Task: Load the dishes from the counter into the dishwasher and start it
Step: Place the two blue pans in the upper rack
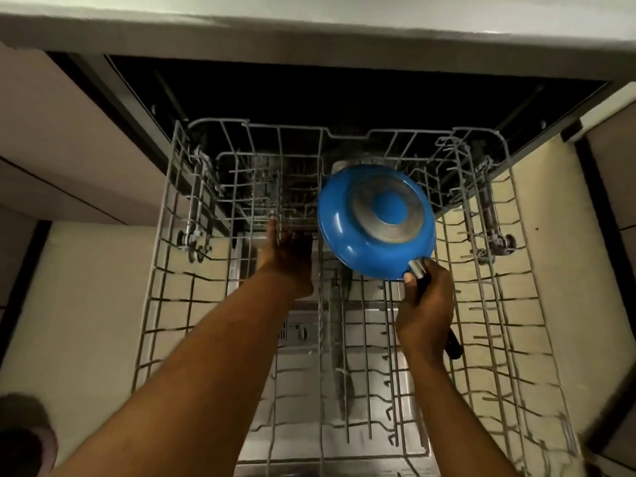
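**Operator:** One item in hand? Report the layout, largest first.

**Checker:** Dishwasher (344, 98) is open, with its dark tub at 12 o'clock. The wire rack (165, 270) is drawn out toward the person. The blue frying pan (344, 218) is base up and tilted, over the rack at 1 o'clock from its centre. Contact with the wires cannot be confirmed.

**Operator:** Grip state?

**Checker:** Right hand (426, 304), at 5 o'clock of the pan, is wrapped round the black handle (454, 349). Left hand (285, 256), at 9 o'clock of the pan, holds nothing. Its fingers are straight and reach to the tines.

**Operator:** Step and next move?

**Checker:** Judged as the loading step, with pan placement under way. Next move calls for seating the pan face down among the tines. Keep the handle inside the rack outline so the rack can slide in, and clear the left hand first.
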`<action>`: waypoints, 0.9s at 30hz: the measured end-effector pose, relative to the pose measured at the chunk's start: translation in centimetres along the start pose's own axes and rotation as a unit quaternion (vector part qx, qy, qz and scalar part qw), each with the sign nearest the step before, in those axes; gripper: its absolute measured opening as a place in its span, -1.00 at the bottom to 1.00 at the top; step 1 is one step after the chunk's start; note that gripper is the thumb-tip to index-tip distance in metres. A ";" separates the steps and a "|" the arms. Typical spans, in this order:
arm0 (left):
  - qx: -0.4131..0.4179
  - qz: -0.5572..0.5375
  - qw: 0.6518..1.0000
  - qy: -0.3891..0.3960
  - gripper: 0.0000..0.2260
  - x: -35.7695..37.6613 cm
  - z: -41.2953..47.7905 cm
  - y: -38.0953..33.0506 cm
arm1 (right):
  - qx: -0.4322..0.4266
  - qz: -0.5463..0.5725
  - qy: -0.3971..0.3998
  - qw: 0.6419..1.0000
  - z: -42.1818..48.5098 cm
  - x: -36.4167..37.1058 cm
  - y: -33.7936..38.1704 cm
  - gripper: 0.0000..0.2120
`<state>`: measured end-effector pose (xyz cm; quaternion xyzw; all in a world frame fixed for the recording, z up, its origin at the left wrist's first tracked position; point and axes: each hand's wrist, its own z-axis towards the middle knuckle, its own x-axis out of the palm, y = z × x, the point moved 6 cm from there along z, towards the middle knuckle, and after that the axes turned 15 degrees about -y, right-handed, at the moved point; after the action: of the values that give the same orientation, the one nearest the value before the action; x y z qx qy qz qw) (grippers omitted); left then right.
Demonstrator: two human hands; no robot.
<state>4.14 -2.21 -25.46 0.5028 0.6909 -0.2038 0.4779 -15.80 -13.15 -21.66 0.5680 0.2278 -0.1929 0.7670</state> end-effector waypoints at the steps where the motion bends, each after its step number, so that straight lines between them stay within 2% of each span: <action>1: -0.009 -0.026 1.000 -0.003 -0.16 0.1 0.2 0.1 | -0.002 0.007 -0.007 1.000 0.2 -0.1 -0.2 -0.76; 3: -0.018 -0.066 0.998 0.012 -0.14 -0.3 0.2 0.2 | 0.009 0.014 -0.013 1.000 0.7 0.0 -0.6 -0.76; 6: -0.019 -0.054 0.998 0.029 -0.15 -0.7 0.3 0.2 | 0.014 0.013 -0.009 1.000 1.9 0.8 -0.7 -0.75; 13: -0.015 -0.040 0.997 0.070 -0.17 -0.8 0.6 -0.1 | -0.054 -0.018 -0.014 0.998 3.6 1.7 -1.9 -0.78; 17: -0.013 -0.048 0.996 0.072 -0.15 -0.6 0.8 0.0 | -0.063 -0.055 -0.019 0.996 5.0 1.7 -2.0 -0.73; 21: -0.007 -0.058 0.995 0.078 -0.14 -0.6 1.0 0.1 | -0.045 -0.062 0.016 0.997 5.6 1.8 -1.7 -0.66; 27: -0.015 -0.063 0.994 0.084 -0.13 -0.8 1.0 0.0 | -0.125 -0.084 0.032 0.988 5.8 1.6 -2.0 -0.68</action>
<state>4.64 -3.38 -25.25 0.4666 0.7616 -0.1806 0.4118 -14.79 -19.36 -22.67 0.4522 0.3215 -0.2080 0.8055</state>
